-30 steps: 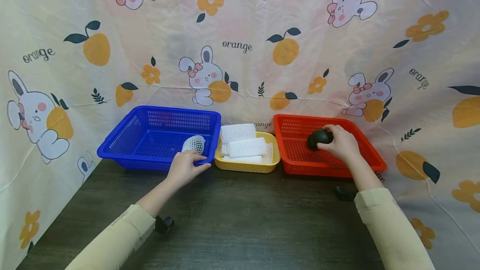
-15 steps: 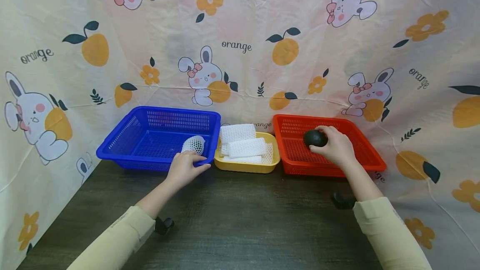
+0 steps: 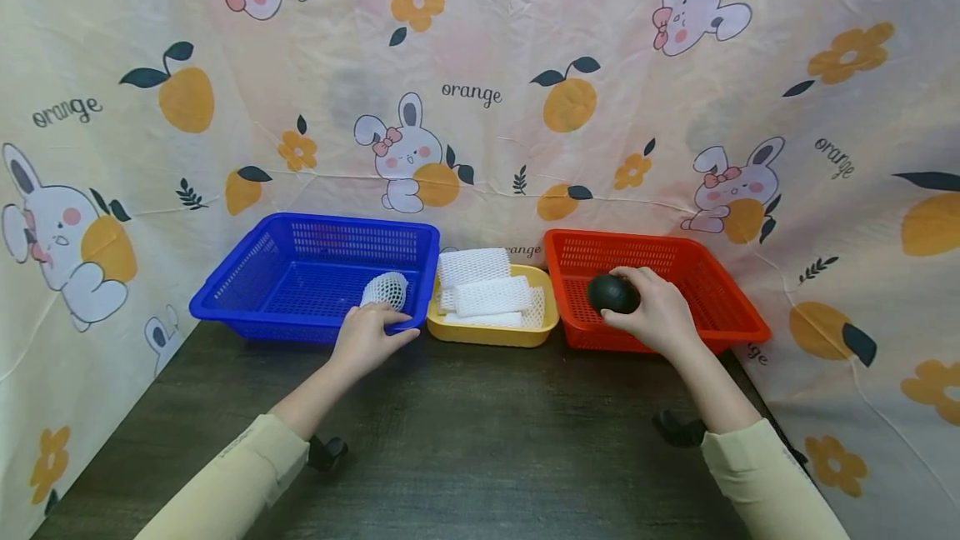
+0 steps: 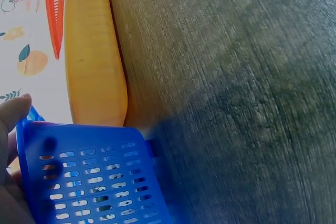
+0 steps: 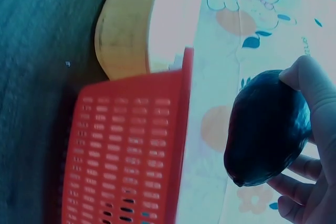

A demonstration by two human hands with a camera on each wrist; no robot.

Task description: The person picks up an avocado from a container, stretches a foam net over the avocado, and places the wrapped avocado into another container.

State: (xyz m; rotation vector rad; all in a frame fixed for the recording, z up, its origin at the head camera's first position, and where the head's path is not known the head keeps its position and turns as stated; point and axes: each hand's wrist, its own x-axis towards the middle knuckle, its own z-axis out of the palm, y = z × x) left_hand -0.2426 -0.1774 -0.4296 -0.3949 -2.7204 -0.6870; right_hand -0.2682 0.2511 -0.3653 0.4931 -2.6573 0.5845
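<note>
My right hand (image 3: 660,311) holds a dark green avocado (image 3: 613,294) between thumb and fingers, above the left part of the red basket (image 3: 731,307). In the right wrist view the avocado (image 5: 268,129) is clear of the basket's rim. My left hand (image 3: 367,336) rests at the front right rim of the blue basket (image 3: 255,319), with relaxed fingers; some fingertips are hidden behind the rim. Just beyond those fingers, a round item in a white foam net (image 3: 386,290) lies inside the blue basket.
Between the two baskets stands a yellow tray (image 3: 491,335) with several white foam net sleeves (image 3: 493,296). All three containers stand at the back of the dark wooden table (image 3: 495,440), against a printed curtain (image 3: 300,65).
My right hand has moved left and slightly nearer with the avocado, over the red basket. The left hand stays in place at the blue basket's rim.
</note>
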